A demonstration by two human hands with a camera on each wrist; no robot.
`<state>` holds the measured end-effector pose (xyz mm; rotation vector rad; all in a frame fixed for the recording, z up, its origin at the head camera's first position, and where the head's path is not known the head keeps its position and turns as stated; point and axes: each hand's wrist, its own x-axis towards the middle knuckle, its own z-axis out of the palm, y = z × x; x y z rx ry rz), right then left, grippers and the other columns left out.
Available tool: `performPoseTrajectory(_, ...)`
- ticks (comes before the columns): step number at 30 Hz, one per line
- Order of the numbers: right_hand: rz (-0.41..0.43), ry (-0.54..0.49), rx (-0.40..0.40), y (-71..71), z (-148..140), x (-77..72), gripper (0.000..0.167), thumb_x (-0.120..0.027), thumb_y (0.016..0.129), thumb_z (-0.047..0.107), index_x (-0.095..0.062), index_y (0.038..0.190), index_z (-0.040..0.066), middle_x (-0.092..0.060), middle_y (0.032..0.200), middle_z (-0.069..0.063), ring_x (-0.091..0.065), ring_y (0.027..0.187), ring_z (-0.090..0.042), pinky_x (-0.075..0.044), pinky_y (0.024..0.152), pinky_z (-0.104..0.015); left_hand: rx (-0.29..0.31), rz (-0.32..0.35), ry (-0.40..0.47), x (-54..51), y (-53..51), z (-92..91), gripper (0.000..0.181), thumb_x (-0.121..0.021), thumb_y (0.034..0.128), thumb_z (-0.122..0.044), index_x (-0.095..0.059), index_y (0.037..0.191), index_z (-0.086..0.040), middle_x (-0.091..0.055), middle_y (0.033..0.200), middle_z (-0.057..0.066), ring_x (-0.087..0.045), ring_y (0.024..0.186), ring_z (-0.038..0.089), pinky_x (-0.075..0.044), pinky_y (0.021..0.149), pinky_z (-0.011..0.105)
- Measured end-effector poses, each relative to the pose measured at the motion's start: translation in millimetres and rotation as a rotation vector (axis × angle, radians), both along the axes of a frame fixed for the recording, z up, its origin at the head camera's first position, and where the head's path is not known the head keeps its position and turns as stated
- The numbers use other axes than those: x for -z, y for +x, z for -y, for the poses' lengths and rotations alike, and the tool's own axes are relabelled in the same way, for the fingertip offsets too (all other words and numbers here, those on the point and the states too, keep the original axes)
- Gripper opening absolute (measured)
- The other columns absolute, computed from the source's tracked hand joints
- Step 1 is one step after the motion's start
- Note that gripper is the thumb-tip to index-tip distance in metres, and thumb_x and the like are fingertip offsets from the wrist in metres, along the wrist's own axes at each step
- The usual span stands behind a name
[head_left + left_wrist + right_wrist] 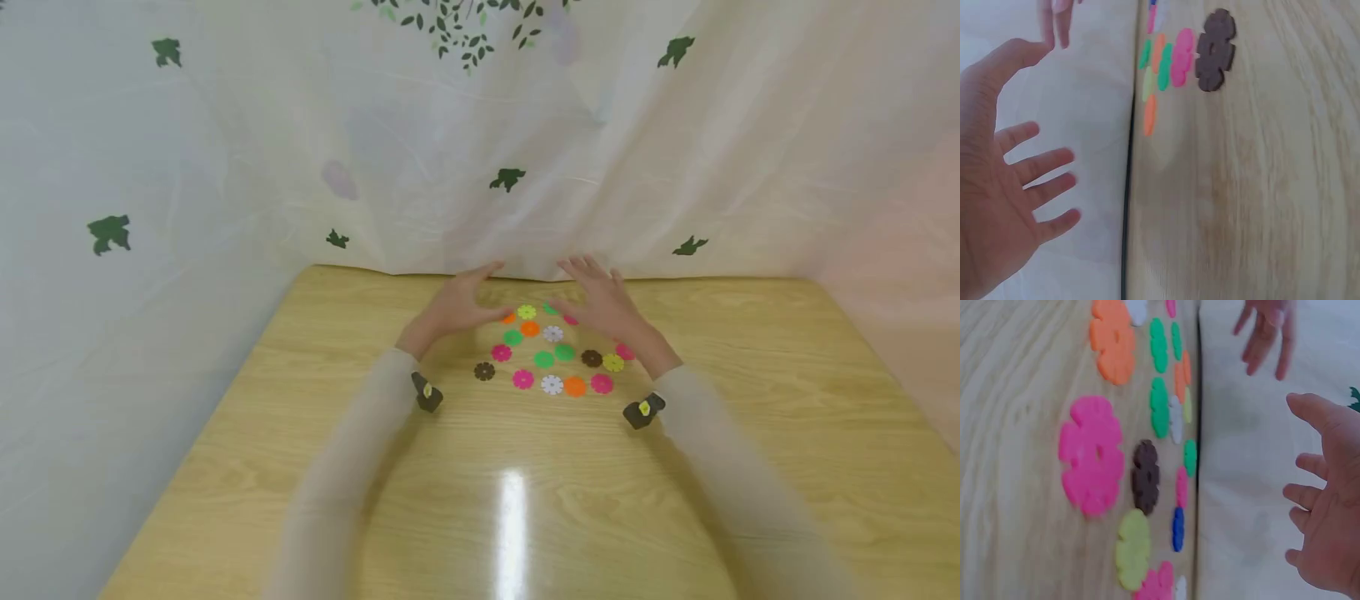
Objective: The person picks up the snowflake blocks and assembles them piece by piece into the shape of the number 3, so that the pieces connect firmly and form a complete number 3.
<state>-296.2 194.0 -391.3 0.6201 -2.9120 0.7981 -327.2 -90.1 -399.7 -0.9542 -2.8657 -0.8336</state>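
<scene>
Several flat, notched plastic discs lie spread on the wooden table in the head view, among them a brown disc (484, 372), an orange disc (574, 386), a white disc (552, 384) and a pink disc (602, 383). Above their far left edge hovers my left hand (453, 305), fingers spread and holding nothing. My right hand (606, 305) hovers over the far right side, its fingers also apart and bare. A blue disc (1177, 529) shows in the right wrist view. In the left wrist view, a dark brown disc (1215, 50) lies nearest the camera.
The wooden table (300, 467) ends at a pale hanging cloth (420, 150) with green bird and leaf prints, close behind both hands. Light reflects off the tabletop in front. A dark wrist camera (427, 393) sits on the left sleeve, another camera (643, 410) on the right.
</scene>
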Motion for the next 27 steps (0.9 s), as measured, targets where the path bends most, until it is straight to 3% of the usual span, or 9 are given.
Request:
performPoseTrajectory(5, 0.134, -0.219, -0.056, 9.6, -18.3, -11.0, 0.068, -0.070, 0.096, 0.039, -0.043, 0.155, 0.019, -0.036, 0.164, -0.011, -0.021, 0.156, -0.036, -0.019, 0.122, -0.067, 0.087, 0.318, 0.188, -4.7, 9.8, 21.1, 0.084, -0.080, 0.0862, -0.036, -0.038, 0.157, -0.018, -0.055, 0.146, 0.019, -0.052, 0.135, 0.035, -0.044, 0.112, 0.054)
performPoseTrajectory(8, 0.179, -0.253, -0.097, 16.5, -30.1, -14.7, 0.064, -0.074, 0.095, 0.033, -0.049, 0.151, 0.015, -0.045, 0.158, -0.011, -0.036, 0.148, -0.038, -0.029, 0.119, -0.065, 0.122, 0.434, 0.204, -3.3, 16.0, 30.0, 0.075, -0.085, 0.0830, -0.024, -0.048, 0.148, -0.012, -0.063, 0.131, 0.019, -0.059, 0.123, 0.034, -0.050, 0.107, 0.049)
performPoseTrajectory(13, 0.186, -0.216, -0.196, 27.8, -46.2, -13.1, 0.054, -0.079, 0.090, 0.019, -0.061, 0.139, 0.006, -0.065, 0.133, -0.018, -0.057, 0.123, -0.040, -0.045, 0.106, -0.060, 0.183, 0.507, 0.105, 5.3, 21.9, 35.4, 0.058, -0.088, 0.0790, -0.016, -0.061, 0.130, -0.009, -0.068, 0.115, 0.011, -0.063, 0.107, 0.024, -0.055, 0.097, 0.035)
performPoseTrajectory(17, 0.188, -0.185, -0.266, 37.5, -54.8, -6.4, 0.046, -0.082, 0.086, 0.014, -0.068, 0.128, 0.002, -0.071, 0.108, -0.019, -0.067, 0.098, -0.032, -0.060, 0.084, -0.043, 0.228, 0.537, 0.069, 12.5, 24.0, 34.6, 0.044, -0.088, 0.0776, -0.012, -0.068, 0.117, -0.009, -0.068, 0.106, 0.006, -0.062, 0.098, 0.018, -0.054, 0.090, 0.029)
performPoseTrajectory(21, 0.267, -0.169, -0.292, 45.2, -61.7, 2.9, 0.041, -0.084, 0.084, 0.013, -0.071, 0.121, 0.001, -0.071, 0.095, -0.011, -0.065, 0.083, -0.017, -0.058, 0.068, -0.027, 0.257, 0.552, 0.067, 13.4, 26.2, 32.6, 0.035, -0.087, 0.0773, -0.007, -0.072, 0.109, -0.008, -0.068, 0.100, 0.005, -0.060, 0.092, 0.018, -0.054, 0.085, 0.028)
performPoseTrajectory(27, 0.402, -0.140, -0.306, 52.3, -67.1, 16.3, 0.038, -0.083, 0.084, 0.013, -0.071, 0.119, 0.003, -0.069, 0.087, -0.007, -0.061, 0.074, -0.016, -0.054, 0.064, -0.024, 0.267, 0.572, 0.046, 14.8, 26.5, 30.4, 0.032, -0.085, 0.0780, -0.004, -0.075, 0.107, -0.010, -0.071, 0.099, 0.003, -0.060, 0.089, 0.017, -0.053, 0.082, 0.025)
